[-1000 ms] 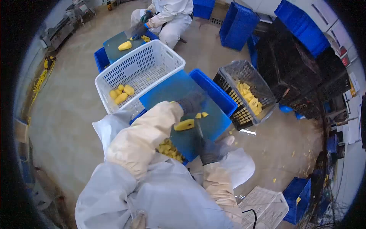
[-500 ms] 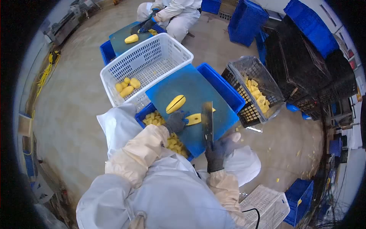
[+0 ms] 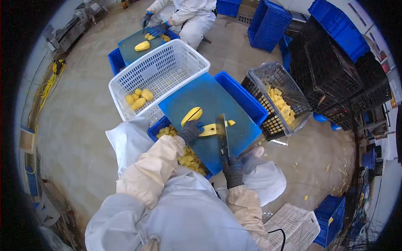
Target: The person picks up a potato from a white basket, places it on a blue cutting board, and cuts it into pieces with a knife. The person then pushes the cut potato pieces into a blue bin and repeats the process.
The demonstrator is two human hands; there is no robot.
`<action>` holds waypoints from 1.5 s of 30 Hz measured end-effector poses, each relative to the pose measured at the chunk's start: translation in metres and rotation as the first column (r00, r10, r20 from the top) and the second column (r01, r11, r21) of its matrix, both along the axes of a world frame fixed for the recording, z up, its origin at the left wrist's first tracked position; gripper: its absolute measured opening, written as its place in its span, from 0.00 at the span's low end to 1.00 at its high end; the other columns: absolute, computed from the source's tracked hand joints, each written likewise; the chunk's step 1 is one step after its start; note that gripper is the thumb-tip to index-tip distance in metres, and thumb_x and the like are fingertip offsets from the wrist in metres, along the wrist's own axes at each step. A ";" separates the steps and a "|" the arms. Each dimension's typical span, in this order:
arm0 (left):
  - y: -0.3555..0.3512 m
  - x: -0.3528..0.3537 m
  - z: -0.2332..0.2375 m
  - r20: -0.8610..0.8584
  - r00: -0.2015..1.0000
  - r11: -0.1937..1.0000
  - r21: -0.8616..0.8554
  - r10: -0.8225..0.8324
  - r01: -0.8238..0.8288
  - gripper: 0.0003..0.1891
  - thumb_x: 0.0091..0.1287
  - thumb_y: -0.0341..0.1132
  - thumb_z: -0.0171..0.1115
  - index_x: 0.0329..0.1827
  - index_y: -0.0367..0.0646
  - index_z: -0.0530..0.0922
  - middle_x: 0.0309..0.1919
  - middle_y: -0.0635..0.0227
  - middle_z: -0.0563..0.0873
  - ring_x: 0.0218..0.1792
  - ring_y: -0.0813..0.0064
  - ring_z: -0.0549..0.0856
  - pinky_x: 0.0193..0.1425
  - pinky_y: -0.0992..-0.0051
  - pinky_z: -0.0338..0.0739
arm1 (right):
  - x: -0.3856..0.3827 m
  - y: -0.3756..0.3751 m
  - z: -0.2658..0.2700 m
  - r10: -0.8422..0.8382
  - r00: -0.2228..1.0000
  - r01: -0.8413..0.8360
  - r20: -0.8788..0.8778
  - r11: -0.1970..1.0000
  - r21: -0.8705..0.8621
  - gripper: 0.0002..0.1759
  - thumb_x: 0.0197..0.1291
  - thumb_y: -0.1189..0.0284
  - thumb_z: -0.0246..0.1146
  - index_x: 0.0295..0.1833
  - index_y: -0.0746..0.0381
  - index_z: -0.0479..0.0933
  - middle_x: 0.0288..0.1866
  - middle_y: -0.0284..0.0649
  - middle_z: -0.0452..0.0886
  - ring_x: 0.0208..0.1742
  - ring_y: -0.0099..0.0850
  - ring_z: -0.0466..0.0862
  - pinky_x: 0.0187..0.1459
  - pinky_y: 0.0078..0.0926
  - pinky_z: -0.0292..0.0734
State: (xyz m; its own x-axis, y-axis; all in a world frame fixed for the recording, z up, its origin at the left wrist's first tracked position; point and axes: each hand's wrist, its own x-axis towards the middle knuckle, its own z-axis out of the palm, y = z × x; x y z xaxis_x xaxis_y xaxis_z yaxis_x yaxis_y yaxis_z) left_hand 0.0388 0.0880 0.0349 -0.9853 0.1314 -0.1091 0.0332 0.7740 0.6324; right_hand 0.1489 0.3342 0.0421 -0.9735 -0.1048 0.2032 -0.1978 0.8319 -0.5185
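Note:
My left hand (image 3: 190,131), in a dark glove with blue at the fingertips, presses a flat slab of peeled potato (image 3: 208,130) onto the blue cutting board (image 3: 201,93). In my gloved right hand (image 3: 233,170) is a cleaver (image 3: 222,136), its broad blade standing across the slab's right end. A small cut potato piece (image 3: 231,122) lies just right of the blade. Touching or very near my left fingers is a potato cut lengthwise (image 3: 191,115), its parts still side by side. Below the board, a blue bin (image 3: 153,129) holds potato chunks (image 3: 190,161).
Behind the board stands a white crate (image 3: 159,69) with several peeled potatoes (image 3: 139,100). A blue tub (image 3: 243,98) sits right of the board, beside a lined black crate (image 3: 274,125) of potato pieces. Across from me a co-worker (image 3: 188,19) works at another board (image 3: 136,44).
The cleaver has shifted slightly left along the potato slab, and the cut piece now lies clear of the blade. My left hand still holds the slab. The co-worker's hands have moved apart.

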 end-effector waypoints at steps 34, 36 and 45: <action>0.027 -0.011 0.028 -0.227 0.973 0.982 -0.190 -0.047 0.003 0.18 0.58 0.43 0.58 0.50 0.49 0.76 0.48 0.59 0.79 0.48 0.58 0.79 0.50 0.61 0.72 | -0.014 0.024 0.002 -0.165 0.914 0.334 0.370 0.824 -0.458 0.16 0.62 0.62 0.58 0.28 0.63 0.74 0.16 0.34 0.71 0.15 0.24 0.71 0.18 0.21 0.64; 0.038 -0.029 0.049 0.048 0.996 0.928 -0.360 -0.080 0.092 0.19 0.56 0.42 0.58 0.51 0.50 0.76 0.47 0.61 0.80 0.47 0.59 0.80 0.48 0.61 0.74 | -0.016 0.022 -0.004 -0.088 0.866 0.399 0.492 0.716 -0.573 0.16 0.63 0.62 0.58 0.28 0.61 0.73 0.16 0.33 0.70 0.15 0.23 0.70 0.17 0.21 0.64; 0.036 -0.046 0.006 -0.093 0.979 0.970 -0.180 -0.180 0.161 0.19 0.52 0.41 0.62 0.47 0.49 0.75 0.42 0.57 0.82 0.44 0.54 0.81 0.46 0.58 0.73 | -0.023 0.025 -0.046 -0.070 0.946 0.146 0.318 0.964 -0.222 0.13 0.62 0.62 0.58 0.34 0.61 0.76 0.20 0.36 0.74 0.19 0.29 0.74 0.23 0.27 0.68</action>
